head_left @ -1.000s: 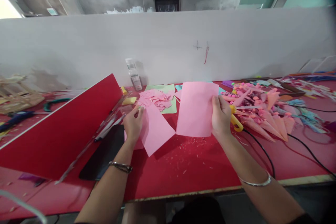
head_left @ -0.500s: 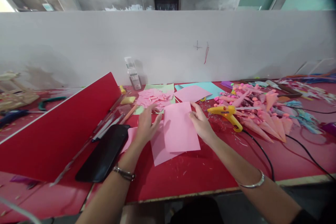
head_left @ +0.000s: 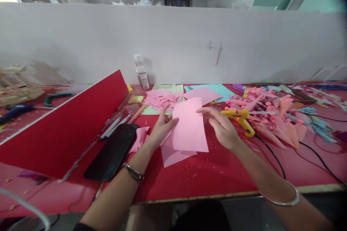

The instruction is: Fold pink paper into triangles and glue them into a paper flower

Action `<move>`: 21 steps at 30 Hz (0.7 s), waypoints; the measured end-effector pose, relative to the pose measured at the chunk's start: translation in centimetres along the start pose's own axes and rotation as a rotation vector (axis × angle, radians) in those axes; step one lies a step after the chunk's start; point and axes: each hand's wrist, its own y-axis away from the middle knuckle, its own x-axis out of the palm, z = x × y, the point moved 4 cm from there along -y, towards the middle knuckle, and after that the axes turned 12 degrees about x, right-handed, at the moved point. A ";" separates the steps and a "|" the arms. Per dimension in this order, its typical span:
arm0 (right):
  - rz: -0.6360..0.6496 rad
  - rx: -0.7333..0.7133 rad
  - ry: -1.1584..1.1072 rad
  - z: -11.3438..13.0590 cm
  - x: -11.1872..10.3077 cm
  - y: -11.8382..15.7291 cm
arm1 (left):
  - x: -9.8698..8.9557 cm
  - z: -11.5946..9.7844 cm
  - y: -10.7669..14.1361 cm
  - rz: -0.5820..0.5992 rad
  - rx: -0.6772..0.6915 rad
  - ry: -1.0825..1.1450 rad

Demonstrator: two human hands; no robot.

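Note:
In the middle of the head view a pink paper sheet (head_left: 189, 130) is held tilted above the table. My left hand (head_left: 161, 128) pinches its left edge, thumb in front and fingers partly hidden behind. At the upper right edge, my right hand (head_left: 223, 128) touches the sheet with an outstretched fingertip; its thumb stands apart from the paper. Another pink sheet (head_left: 175, 154) lies underneath on the red tabletop (head_left: 206, 180). Beside my left wrist are a folded pink paper piece (head_left: 140, 139) and a black phone (head_left: 112, 153).
A yellow glue gun (head_left: 241, 117) with a black cord lies right, before a heap of pink cone-shaped crafts (head_left: 271, 122). Pink paper scraps (head_left: 162, 98) lie behind. A red board (head_left: 67, 126) stands slanted at left. A clear bottle (head_left: 143, 75) stands by the white partition (head_left: 108, 43).
My left thumb has come onto the sheet's left edge. The right hand has drawn its thumb off the paper and extended a finger. The upper sheet has tilted slightly.

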 end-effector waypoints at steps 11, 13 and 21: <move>0.003 -0.480 0.826 0.8 -0.9 5.2 | 0.9 0.9 1.5 0.298 -0.029 -0.638; 0.041 -0.480 0.876 -0.2 -1.0 6.0 | 1.3 0.8 3.2 0.415 0.041 -0.996; 0.327 -0.153 0.613 -4.7 -1.9 8.5 | 0.0 -0.5 8.9 0.777 0.125 -1.565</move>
